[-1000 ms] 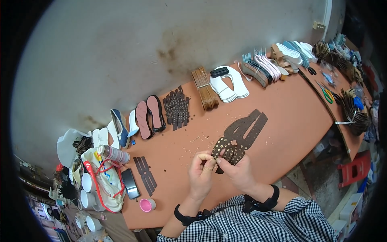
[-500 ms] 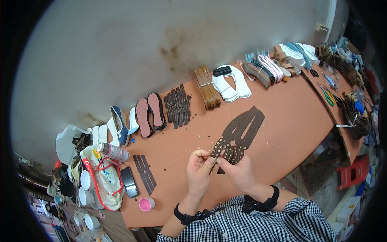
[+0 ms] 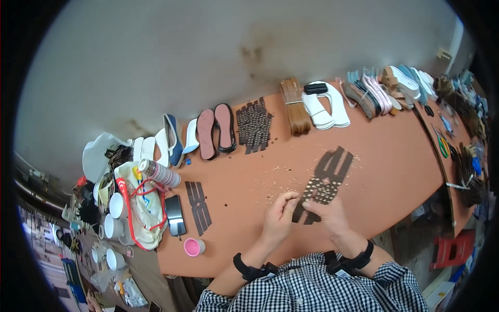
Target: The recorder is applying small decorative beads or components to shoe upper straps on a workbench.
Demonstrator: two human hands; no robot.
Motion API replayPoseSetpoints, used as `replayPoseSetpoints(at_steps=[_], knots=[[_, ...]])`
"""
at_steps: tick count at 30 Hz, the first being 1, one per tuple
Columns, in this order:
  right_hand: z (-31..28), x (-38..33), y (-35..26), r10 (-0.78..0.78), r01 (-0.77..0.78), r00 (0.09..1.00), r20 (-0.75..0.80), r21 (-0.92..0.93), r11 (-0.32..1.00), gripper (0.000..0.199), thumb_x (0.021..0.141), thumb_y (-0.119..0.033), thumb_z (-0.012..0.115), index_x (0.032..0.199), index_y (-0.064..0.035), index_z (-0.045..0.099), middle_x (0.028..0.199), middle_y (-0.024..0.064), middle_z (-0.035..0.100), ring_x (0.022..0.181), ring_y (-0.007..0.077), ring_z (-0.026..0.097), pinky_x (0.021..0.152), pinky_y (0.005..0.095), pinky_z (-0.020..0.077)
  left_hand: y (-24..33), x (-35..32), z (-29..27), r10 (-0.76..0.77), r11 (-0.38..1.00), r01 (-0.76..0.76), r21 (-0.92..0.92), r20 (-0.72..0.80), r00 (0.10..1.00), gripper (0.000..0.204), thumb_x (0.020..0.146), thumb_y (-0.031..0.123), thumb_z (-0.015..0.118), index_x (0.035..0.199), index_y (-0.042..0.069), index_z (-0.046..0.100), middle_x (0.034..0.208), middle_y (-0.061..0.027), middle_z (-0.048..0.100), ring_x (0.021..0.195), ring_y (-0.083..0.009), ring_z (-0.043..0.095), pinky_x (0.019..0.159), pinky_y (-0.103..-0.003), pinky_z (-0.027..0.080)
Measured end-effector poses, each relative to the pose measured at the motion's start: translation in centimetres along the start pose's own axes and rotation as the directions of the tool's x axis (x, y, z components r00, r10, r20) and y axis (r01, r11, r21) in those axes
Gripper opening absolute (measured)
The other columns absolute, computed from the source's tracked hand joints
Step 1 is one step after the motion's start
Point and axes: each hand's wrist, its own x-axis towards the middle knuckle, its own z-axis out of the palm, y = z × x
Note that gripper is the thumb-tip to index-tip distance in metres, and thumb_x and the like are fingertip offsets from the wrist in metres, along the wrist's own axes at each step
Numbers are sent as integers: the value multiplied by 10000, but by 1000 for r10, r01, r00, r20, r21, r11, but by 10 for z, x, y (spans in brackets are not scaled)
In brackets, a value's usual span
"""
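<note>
A dark brown strappy leather shoe upper (image 3: 332, 165) is held over the table before me, its slotted straps pointing away. Rows of shiny metal eyelets cover its middle. My left hand (image 3: 280, 214) is closed at its left edge, thumb and fingertips pinched together there. From the right, my right hand (image 3: 331, 216) grips it, with the thumb lying on top near the eyelets; the fingers beneath are hidden. Small brass-coloured bits (image 3: 275, 179) lie scattered on the table just beyond my left hand.
A second brown upper (image 3: 198, 208), a phone (image 3: 175, 214) and a pink-lined cup (image 3: 194, 247) lie to the left. Along the wall stand pink-lined soles (image 3: 207, 134), studded dark strips (image 3: 254, 126), bundled brown strips (image 3: 295, 106), white cutouts (image 3: 338, 112) and scissors (image 3: 442, 144).
My view has swung, so the table's things sit further right in the picture. The upper, bent up at its eyeleted part before, now looks flatter. Both hands stay on it.
</note>
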Motion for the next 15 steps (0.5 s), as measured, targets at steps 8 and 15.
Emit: replayPoseSetpoints(at_steps=[8, 15], knots=[[-30, -1, -7, 66, -31, 987, -150, 225, 974, 607, 685, 115, 552, 1237, -70, 380, 923, 18, 536, 837, 132, 556, 735, 290, 496, -124, 71, -140, -103, 849, 281, 447, -383, 918, 156, 780, 72, 607, 924, 18, 584, 809, -96, 602, 741, -182, 566, 671, -301, 456], [-32, -2, -17, 134, -81, 971, -199, 254, 964, 361, 652, 65, 542, 1010, 16, 522, 853, 76, 586, 795, 198, 588, 724, 326, 501, -124, 117, -172, 129, 623, 65, 780, -185, 974, 133, 721, 4, 609, 853, 0, 603, 789, -96, 575, 721, -194, 552, 660, -296, 452]])
